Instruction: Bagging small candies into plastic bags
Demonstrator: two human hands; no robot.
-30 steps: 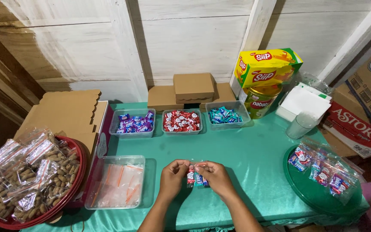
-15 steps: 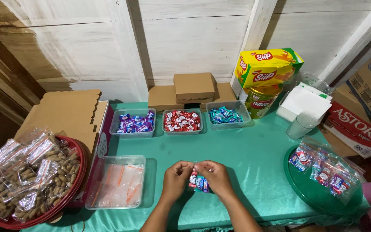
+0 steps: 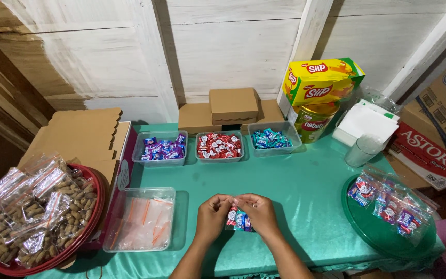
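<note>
Over the green table [image 3: 305, 196], left hand [image 3: 211, 216] and right hand [image 3: 258, 213] both pinched on a clear candy bag [image 3: 238, 219].

Small clear packet of sweets [image 3: 237, 218]: its top edge is covered by the fingertips of the left hand [image 3: 211, 216] and right hand [image 3: 258, 213]; how many sweets it contains cannot be counted. Both forearms are cut off by the lower edge. Red tray of nut packets [image 3: 73, 247]: cropped at the left and bottom edges. Green round tray [image 3: 367, 232]: its near rim is partly lost at the lower right. Cardboard cartons [image 3: 442, 124]: cut by the right edge. Round tin [image 3: 313, 121]: its top is hidden under the yellow box [image 3: 322, 80]. Desk [image 3: 305, 191]: its front edge falls outside view. Low flat brown boxes [image 3: 233, 106]: partly screened by the three tubs in front.
</note>
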